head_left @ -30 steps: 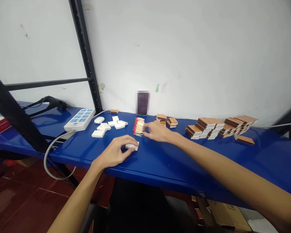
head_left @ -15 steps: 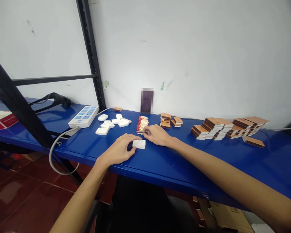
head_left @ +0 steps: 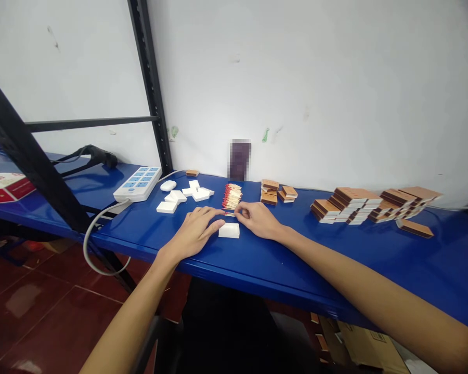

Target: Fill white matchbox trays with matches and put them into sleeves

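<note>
A row of red-headed matches (head_left: 232, 197) lies on the blue shelf top in front of me. My left hand (head_left: 195, 231) has its fingers stretched and thumb apart, the index fingertip at the red heads of the nearest matches. My right hand (head_left: 257, 219) pinches at the plain ends of those nearest matches; how many are between the fingertips is hidden. Just below both hands sits a small white matchbox tray (head_left: 229, 230), near the left thumb tip. Several more white trays (head_left: 175, 196) lie to the left.
Brown matchboxes (head_left: 269, 185) are piled beyond my right hand, with larger stacks (head_left: 351, 202) farther right. A power strip (head_left: 138, 184) and a white mouse-like object (head_left: 168, 185) stand left. A black rack post (head_left: 150, 83) rises behind. The shelf's front edge (head_left: 257, 283) is near me.
My left hand has let go of the white tray and moved up to the match heads. My right hand stays at the near end of the match row. The view has shifted slightly.
</note>
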The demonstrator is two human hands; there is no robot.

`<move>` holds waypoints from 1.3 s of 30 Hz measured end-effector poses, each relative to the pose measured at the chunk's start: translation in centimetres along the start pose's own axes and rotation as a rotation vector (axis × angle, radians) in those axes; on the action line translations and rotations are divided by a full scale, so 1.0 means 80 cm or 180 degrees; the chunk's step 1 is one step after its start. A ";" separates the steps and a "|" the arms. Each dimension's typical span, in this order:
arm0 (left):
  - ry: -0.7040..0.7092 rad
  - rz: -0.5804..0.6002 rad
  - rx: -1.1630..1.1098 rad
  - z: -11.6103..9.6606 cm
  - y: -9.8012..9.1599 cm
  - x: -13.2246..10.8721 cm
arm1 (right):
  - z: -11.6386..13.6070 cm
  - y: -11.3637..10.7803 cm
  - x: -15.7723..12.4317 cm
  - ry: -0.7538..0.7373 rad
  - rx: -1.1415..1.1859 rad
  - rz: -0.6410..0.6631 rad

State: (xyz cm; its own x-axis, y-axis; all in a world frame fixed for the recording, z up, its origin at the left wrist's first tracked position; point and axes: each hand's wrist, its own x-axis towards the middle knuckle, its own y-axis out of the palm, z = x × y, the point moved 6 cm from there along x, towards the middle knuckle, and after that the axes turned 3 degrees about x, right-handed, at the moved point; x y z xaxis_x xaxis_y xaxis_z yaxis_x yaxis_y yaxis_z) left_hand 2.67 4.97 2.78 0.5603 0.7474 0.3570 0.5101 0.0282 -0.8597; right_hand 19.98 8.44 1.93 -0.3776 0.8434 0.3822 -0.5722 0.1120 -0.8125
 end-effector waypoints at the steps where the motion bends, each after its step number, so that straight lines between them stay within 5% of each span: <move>1: -0.0013 0.0043 0.0060 0.001 0.001 0.000 | 0.000 0.000 0.000 -0.0014 0.0006 -0.0016; 7: -0.0049 0.0186 0.0038 -0.001 0.004 -0.003 | -0.001 0.001 0.002 -0.0012 -0.0002 -0.0031; 18: -0.0310 -0.0294 -0.0400 0.007 -0.009 -0.006 | 0.003 0.001 0.001 -0.0071 -0.0009 0.0021; 27: -0.0042 -0.0303 -0.0708 0.002 -0.017 -0.007 | 0.001 0.002 0.000 -0.0061 0.0058 0.0082; 35: 0.0754 -0.0015 -0.0397 0.010 -0.041 0.058 | 0.001 0.002 0.001 0.0005 0.0286 0.0058; 39: 0.0837 0.0024 -0.0247 0.026 -0.030 0.092 | -0.002 0.000 0.003 0.0064 0.0532 -0.0036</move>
State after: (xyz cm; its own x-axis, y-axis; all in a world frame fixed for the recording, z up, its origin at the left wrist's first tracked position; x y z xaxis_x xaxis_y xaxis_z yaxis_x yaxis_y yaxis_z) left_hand 4.19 11.80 6.74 0.7094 0.5491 0.4419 0.5479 -0.0352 -0.8358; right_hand 20.01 8.72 1.94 -0.3566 0.8532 0.3807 -0.6900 0.0342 -0.7230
